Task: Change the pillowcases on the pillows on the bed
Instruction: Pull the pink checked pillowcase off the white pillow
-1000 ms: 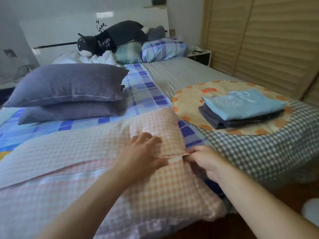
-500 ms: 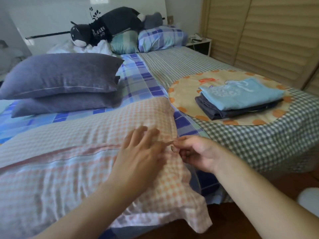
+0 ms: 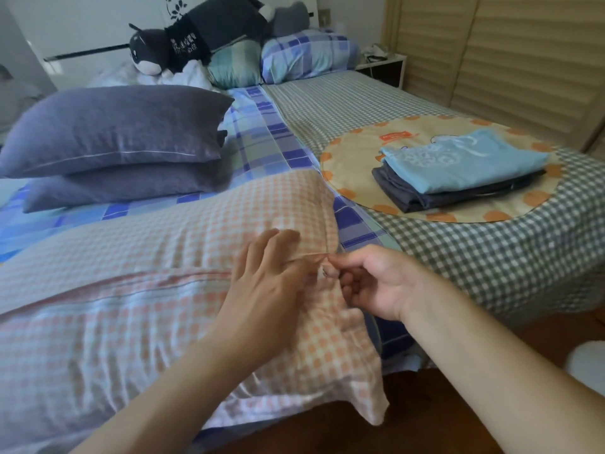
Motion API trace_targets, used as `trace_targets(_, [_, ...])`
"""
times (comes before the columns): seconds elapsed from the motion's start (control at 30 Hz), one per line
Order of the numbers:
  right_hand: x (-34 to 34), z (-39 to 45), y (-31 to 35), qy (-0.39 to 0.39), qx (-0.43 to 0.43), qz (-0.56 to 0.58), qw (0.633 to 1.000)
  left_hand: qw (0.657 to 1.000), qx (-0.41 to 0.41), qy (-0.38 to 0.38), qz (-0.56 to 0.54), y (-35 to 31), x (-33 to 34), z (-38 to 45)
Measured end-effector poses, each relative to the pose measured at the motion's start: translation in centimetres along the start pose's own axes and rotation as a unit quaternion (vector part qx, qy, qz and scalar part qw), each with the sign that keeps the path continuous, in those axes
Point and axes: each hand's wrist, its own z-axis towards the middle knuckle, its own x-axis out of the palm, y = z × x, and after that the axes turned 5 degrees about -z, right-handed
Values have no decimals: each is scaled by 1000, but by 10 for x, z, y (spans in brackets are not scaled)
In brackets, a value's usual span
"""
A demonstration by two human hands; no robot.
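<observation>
A pillow in a pink-and-orange checked pillowcase (image 3: 137, 290) lies across the near edge of the bed. My left hand (image 3: 265, 283) rests flat on the case near its right end, fingers straight beside the closing seam. My right hand (image 3: 366, 283) pinches a small zipper pull (image 3: 324, 272) at that seam with thumb and forefinger. Two pillows in dark grey cases (image 3: 114, 129) are stacked at the left. Folded pillowcases, a light blue one (image 3: 458, 162) on a dark grey one (image 3: 409, 194), sit on a round beige mat (image 3: 353, 158) at the right.
A black plush cat (image 3: 196, 34) and blue plaid pillows (image 3: 304, 55) lie at the headboard. The bed has a blue plaid sheet (image 3: 271, 139) and a grey gingham sheet (image 3: 491, 257). A nightstand (image 3: 386, 65) and slatted wooden doors (image 3: 507, 60) stand at the right. Dark wooden floor (image 3: 360, 434) lies below.
The flap of the checked case that stood open has been closed flat. My right hand moved left to the seam and now pinches the zipper pull; my left hand stayed flat on the case.
</observation>
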Motion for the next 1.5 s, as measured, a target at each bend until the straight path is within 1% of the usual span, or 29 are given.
trace_targets(0.13, [4, -4, -2, -4, 8, 65, 998, 999, -42, -23, -1, -8, 2, 7])
trace_targets(0.23, [6, -5, -2, -4, 2, 75, 997, 997, -62, -34, 7, -15, 2, 10])
trace_targets(0.3, [7, -6, -3, -10, -5, 73, 997, 996, -62, -65, 7, -15, 4, 9])
trace_targets(0.43, [9, -8, -8, -23, 28, 93, 995, 988, -47, -141, -44, -16, 17, 1])
trace_targets(0.53, [9, -5, -13, -33, 19, 108, 993, 983, -29, -172, -64, -18, 25, -6])
trace_targets(0.6, [9, -5, -15, -37, 15, 108, 993, 983, -21, -171, -56, -18, 28, -8])
trace_targets(0.67, [10, -8, -15, -37, 10, 92, 995, 985, -43, -155, -60, -20, 25, -6])
trace_targets(0.73, [10, -11, -15, -42, 2, 70, 997, 984, -90, -131, -81, -25, 19, -1])
trace_targets(0.83, [16, -13, -17, -44, -33, 45, 997, 969, -175, -112, -135, -33, 8, 12])
trace_targets(0.87, [17, -14, -17, -56, -53, 35, 996, 963, -199, -105, -149, -35, 4, 18])
trace_targets(0.93, [14, -13, -19, -116, -91, 7, 989, 956, -229, -84, -163, -39, -5, 28])
trace_targets(0.97, [11, -13, -20, -143, -90, -13, 986, 955, -235, -82, -161, -41, -8, 32])
trace_targets(1.0, [9, -14, -21, -139, -67, -28, 988, 956, -235, -84, -151, -43, -11, 35])
trace_targets(1.03, [9, -17, -23, -98, -36, -23, 994, 960, -229, -88, -137, -44, -13, 37])
trace_targets(1.07, [12, -19, -24, -38, -17, -3, 999, 965, -218, -88, -120, -46, -14, 38])
trace_targets(1.1, [15, -22, -25, 6, -21, 6, 1000, 970, -204, -85, -100, -48, -16, 38])
trace_targets(1.13, [17, -22, -26, 20, -45, 5, 999, 976, -188, -81, -78, -51, -19, 37])
trace_targets(1.17, [20, -23, -25, 17, -79, 13, 997, 981, -172, -76, -52, -54, -21, 36])
trace_targets(1.23, [20, -19, -25, -4, -131, 54, 990, 987, -145, -68, 10, -63, -22, 32])
trace_targets(1.27, [20, -18, -27, -34, -158, 36, 986, 988, -136, -63, 41, -68, -20, 31])
trace_targets(1.3, [19, -17, -29, -86, -196, -19, 977, 987, -133, -60, 66, -72, -18, 31])
trace_targets(1.33, [19, -17, -32, -154, -242, -90, 954, 985, -140, -58, 79, -76, -17, 32])
trace_targets(1.37, [20, -17, -34, -223, -284, -142, 922, 983, -146, -65, 89, -78, -16, 34])
trace_targets(1.4, [22, -18, -36, -264, -310, -159, 899, 981, -154, -68, 93, -79, -15, 36])
trace_targets(1.43, [23, -19, -37, -284, -319, -153, 891, 980, -160, -69, 95, -78, -15, 38])
trace_targets(1.5, [19, -15, -39, -302, -298, -139, 895, 978, -171, -74, 90, -77, -17, 38])
